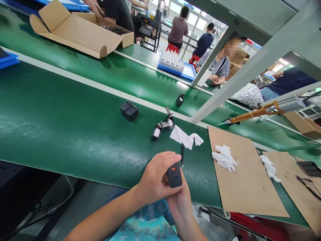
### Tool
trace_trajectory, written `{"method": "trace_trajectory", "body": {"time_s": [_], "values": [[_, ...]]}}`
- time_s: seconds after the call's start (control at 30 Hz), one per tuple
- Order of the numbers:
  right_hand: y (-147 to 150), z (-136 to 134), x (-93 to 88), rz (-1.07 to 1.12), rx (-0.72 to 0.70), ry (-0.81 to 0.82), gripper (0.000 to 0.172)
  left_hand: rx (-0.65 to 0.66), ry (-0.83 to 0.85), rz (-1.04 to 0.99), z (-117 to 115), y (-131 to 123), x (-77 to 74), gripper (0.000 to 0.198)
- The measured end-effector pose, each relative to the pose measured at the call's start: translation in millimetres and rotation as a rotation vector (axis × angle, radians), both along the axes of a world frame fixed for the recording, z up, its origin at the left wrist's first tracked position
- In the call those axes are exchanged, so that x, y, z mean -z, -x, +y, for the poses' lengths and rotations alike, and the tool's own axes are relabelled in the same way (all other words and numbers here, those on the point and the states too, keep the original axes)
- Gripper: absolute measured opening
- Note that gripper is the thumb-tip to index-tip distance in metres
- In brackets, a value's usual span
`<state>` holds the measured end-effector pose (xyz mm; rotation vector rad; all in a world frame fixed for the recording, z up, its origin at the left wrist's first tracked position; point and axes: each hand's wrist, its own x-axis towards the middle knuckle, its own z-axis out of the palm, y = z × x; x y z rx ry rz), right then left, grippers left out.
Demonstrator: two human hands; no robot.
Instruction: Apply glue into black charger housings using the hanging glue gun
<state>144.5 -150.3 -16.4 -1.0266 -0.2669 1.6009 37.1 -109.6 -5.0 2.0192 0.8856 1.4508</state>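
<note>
A black power adapter [175, 176] with an orange port in its end face is held upright between my two hands. Fingers and thumb of my left hand [154, 175] curl round it from the left. My right hand [181, 197] grips it from below and the right, its fingers partly hidden. Just beyond lie dark tweezers [182, 154] and a crumpled white wipe [184, 136]. Left of the wipe are an opened adapter housing [155, 133] with a white inside and a second opened one [170, 121]. Farther left, two black plug adapters [129, 110] stand side by side, prongs up.
White gloves [224, 158] lie on a cardboard sheet [247, 187] at right. An orange dispenser [250, 115] slants in above. A white frame post [220, 92] rises beyond the wipe. Another adapter [180, 100] sits past the rail. An open carton [82, 33] stands far left; a person sits opposite.
</note>
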Motion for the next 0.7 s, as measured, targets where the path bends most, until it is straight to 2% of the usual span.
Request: {"method": "trace_trajectory", "body": {"time_s": [0.27, 0.37, 0.57, 0.7], "values": [[9.2, -4.2, -3.4, 0.091, 0.011, 0.161, 0.036, -0.117, 0.068, 0.114, -5.4, 1.9, -7.8, 0.058], [8.2, -5.9, -0.3, 0.087, 0.009, 0.154, 0.034, -0.150, 0.091, 0.136, -5.7, 1.3, -8.9, 0.058], [4.2, -7.2, 10.6, 0.054, -0.105, 0.073, 0.036, -0.177, 0.098, 0.189, -4.7, 0.7, -9.0, 0.060], [5.4, -6.1, 10.5, -0.012, -0.129, 0.059, 0.037, -0.172, 0.073, 0.186, -6.1, 2.3, -6.4, 0.059]]}}
